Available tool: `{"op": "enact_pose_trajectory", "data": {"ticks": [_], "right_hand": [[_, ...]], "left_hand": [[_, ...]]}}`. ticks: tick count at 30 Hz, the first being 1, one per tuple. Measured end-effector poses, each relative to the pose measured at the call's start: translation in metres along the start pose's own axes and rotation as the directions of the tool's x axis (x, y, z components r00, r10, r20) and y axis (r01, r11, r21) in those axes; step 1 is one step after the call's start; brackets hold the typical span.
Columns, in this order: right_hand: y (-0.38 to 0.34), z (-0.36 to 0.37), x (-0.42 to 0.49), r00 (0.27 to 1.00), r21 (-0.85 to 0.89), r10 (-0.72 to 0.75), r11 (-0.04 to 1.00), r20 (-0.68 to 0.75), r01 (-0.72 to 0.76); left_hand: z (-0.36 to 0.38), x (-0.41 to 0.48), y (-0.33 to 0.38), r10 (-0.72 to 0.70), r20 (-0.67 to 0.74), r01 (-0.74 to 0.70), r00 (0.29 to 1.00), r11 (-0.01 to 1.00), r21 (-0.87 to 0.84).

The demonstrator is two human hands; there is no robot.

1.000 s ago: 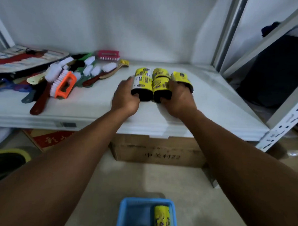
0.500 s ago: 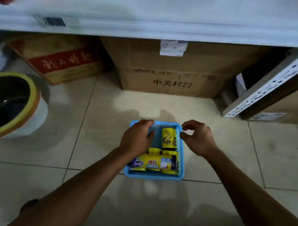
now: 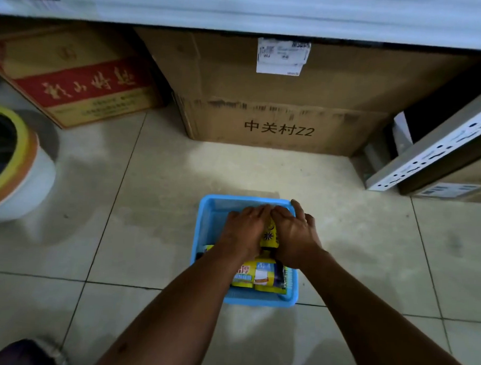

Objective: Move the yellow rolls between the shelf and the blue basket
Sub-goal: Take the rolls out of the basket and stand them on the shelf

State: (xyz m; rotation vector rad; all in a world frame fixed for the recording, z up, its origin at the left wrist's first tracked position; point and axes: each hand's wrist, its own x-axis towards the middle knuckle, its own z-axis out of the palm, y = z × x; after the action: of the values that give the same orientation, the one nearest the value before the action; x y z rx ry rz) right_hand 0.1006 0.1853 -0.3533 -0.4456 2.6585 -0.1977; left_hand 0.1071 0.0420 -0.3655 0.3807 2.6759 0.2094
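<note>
- The fingers [image 3: 256, 210] of both hands meet at the far end of a yellow roll [image 3: 270, 234], curled down over it; the roll lies lengthwise in the basket, only a strip of it showing between the hands.
- The left hand [image 3: 244, 229] presses on the roll's left side and the right hand [image 3: 293, 234] on its right side, so the roll is clamped between them. The right thumb lies along the basket's far right corner.
- More rolls [image 3: 257, 275] lie crosswise at the near end of the basket, just under the wrists, their yellow wrappers with blue and white labels facing up.
- The blue basket [image 3: 204, 225] sits on the tiled floor [image 3: 138, 233], its far left part bare.
- Both forearms reach down into it from the bottom of the view.
- Beyond the basket a large brown box [image 3: 278, 106] stands under the white shelf [image 3: 268, 12], whose front edge runs across the top, blurred.
- A red-banded box [image 3: 81, 78] stands left of the brown one.
- A white pot [image 3: 19, 167] with a yellow rim is at the far left.
- A perforated white shelf post [image 3: 433, 155] leans at the right.
</note>
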Motion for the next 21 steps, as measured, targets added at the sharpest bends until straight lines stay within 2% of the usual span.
{"op": "enact_pose_trajectory", "data": {"ticks": [6,12,15,17,19,21], "right_hand": [[0.004,0.013,-0.005,0.982,0.055,-0.035,0.997,-0.187,0.046],[0.006,0.007,-0.034,0.953,0.307,-0.048,0.941,-0.300,0.144],[-0.001,-0.026,-0.048,0.895,0.454,-0.090,0.837,-0.438,0.307],[-0.005,-0.063,-0.059,0.877,0.517,-0.075,0.783,-0.474,0.346],[-0.006,-0.105,-0.066,0.877,0.529,-0.088,0.768,-0.471,0.361],[-0.004,-0.153,-0.074,0.846,0.480,-0.123,0.777,-0.518,0.407]], "left_hand": [[-0.005,-0.002,-0.003,0.088,-0.137,-0.082,0.987,0.995,0.048],[-0.035,-0.032,0.003,0.142,-0.171,-0.162,0.975,0.980,-0.112],[-0.073,-0.057,0.006,0.178,-0.221,-0.208,0.959,0.970,-0.121],[-0.109,-0.072,0.009,0.211,-0.257,-0.245,0.943,0.963,-0.110],[-0.147,-0.083,0.012,0.235,-0.267,-0.273,0.935,0.955,-0.117],[-0.192,-0.092,0.017,0.269,-0.325,-0.324,0.907,0.937,-0.129]]}}
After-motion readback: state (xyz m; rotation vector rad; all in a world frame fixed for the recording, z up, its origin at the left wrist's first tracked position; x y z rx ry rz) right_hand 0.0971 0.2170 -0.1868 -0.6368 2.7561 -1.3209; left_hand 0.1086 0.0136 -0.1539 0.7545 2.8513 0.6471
